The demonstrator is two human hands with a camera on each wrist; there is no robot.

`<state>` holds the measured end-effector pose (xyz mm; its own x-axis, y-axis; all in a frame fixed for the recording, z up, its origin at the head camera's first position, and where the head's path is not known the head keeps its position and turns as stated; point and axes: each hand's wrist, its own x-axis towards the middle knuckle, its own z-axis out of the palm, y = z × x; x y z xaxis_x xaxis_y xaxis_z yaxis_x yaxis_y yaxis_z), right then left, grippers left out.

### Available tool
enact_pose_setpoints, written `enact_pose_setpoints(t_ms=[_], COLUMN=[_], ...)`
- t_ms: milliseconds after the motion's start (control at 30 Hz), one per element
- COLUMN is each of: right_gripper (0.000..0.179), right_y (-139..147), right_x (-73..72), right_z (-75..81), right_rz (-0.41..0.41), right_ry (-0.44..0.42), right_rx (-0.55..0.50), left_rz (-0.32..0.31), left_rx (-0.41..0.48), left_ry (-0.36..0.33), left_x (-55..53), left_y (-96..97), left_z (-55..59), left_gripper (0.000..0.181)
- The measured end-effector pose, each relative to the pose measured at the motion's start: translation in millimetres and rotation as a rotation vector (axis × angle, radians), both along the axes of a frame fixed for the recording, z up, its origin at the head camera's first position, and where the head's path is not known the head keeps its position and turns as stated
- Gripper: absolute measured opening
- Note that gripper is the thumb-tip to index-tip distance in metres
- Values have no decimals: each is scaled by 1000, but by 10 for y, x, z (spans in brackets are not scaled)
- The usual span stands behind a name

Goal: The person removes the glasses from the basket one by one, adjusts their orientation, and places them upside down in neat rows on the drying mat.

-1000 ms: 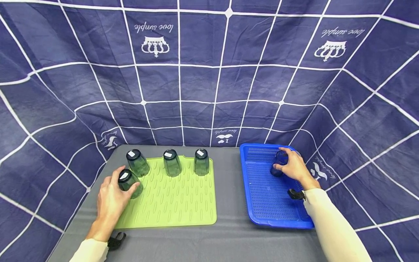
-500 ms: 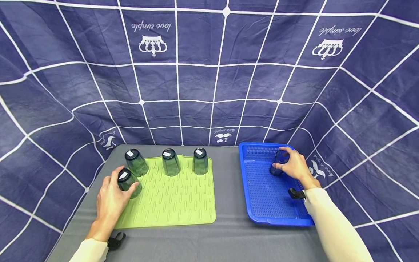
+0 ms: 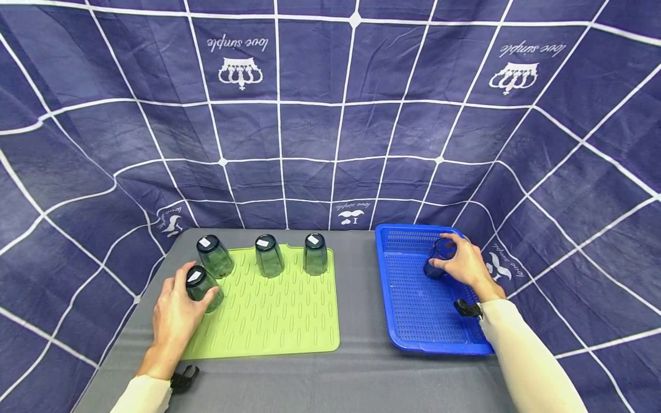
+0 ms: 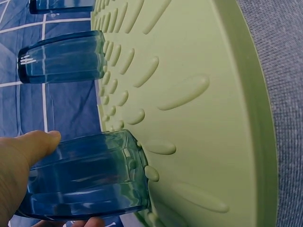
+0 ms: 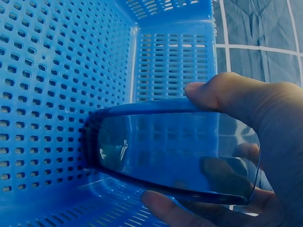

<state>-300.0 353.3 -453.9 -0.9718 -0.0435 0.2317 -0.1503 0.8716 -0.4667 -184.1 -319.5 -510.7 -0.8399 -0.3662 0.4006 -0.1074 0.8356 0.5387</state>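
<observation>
My left hand holds a tinted drinking glass by its sides, thumb and fingers on opposite sides. This glass stands upside down on the green ridged mat, near its left edge; the left wrist view shows the mouth of the glass down at the mat. Inside the blue basket, my right hand grips another tinted glass near its rim. In the right wrist view that glass is upright, its thick base at the basket floor. Some right fingers are partly hidden behind it.
Several more glasses stand upside down on the mat: one at the back left, one at the back middle, one at the back right. Grey cloth lies between mat and basket. A blue checked curtain encloses the table.
</observation>
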Motion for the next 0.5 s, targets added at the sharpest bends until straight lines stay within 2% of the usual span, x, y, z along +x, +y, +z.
enact_pose_setpoints(t_ms=[133,500], right_gripper=[82,83], right_y=[-6,-51], right_x=[22,60], right_z=[10,32], right_rz=[0,2], right_ry=[10,47], right_rx=[-6,-6], left_rz=[5,19], left_rx=[-4,16], left_ry=[4,-49], left_x=[5,19], left_y=[-5,-2], left_z=[-14,8], left_gripper=[89,89])
